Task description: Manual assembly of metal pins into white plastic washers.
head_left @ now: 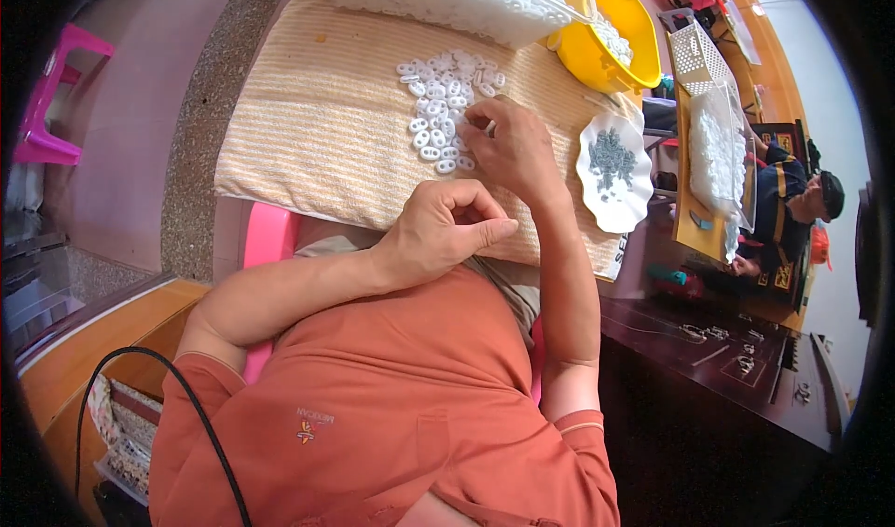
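Observation:
A loose pile of small white oval plastic pieces with two holes [436,124] lies on a striped towel [317,108]. At the pile's right edge, my right hand [518,147] has its fingers pinched together at one of the white pieces. My left hand [440,232] is held nearer my body, just below the pile, its fingers curled and the thumb meeting the forefinger. Whatever may be between those tips is too small to tell. A white scalloped plate [630,212] with small dark grey bits and some white bits on it stands right of my right wrist.
Behind the pile is a clear bin [438,10] full of white pieces, with a yellow basin [589,59] beside it. At the right, another person [788,201] sits by a second table with a clear bin [716,145]. A pink stool [56,108] stands at far left.

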### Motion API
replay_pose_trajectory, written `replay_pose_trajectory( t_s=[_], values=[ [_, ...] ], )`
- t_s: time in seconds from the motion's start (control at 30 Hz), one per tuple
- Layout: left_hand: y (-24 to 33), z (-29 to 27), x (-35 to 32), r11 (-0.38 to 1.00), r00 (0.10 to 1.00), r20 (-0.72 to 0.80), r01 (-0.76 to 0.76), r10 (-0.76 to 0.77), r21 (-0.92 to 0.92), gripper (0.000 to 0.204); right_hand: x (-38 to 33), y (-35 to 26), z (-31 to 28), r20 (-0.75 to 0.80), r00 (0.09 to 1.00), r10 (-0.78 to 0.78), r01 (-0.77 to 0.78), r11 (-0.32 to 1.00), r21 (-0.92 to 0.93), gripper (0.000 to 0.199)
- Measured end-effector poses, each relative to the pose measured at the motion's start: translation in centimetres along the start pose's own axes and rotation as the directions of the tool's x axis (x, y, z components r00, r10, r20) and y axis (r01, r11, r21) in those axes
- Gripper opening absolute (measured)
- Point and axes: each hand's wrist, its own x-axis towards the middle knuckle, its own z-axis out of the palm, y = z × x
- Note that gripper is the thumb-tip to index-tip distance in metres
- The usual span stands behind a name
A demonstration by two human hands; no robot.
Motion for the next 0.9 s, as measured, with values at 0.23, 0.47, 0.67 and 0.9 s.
replay_pose_trajectory(
  t_s=[0.23,0.47,0.67,0.9],
  values=[
    [0.0,0.0,0.1,0.998,0.998,-0.013,0.055,-0.055,-0.022,0.011,0.1,0.6,0.2,-0.005,1.000,0.021,-0.021,0.990,0.141,0.019],
    [0.0,-0.1,0.1,0.999,0.999,-0.010,0.045,-0.045,-0.030,0.012,-0.4,0.4,0.4,-0.027,0.999,0.022,-0.014,0.968,0.252,0.015],
    [0.0,-0.2,0.2,0.998,0.998,-0.008,0.059,-0.059,-0.032,0.012,-1.0,0.9,-0.2,-0.010,0.998,0.059,-0.053,0.950,0.307,0.013],
    [0.3,-0.3,0.2,0.999,0.999,-0.009,0.050,-0.050,0.000,0.013,-0.2,0.7,0.2,-0.020,1.000,-0.015,0.019,0.974,0.224,0.019]
  ],
)
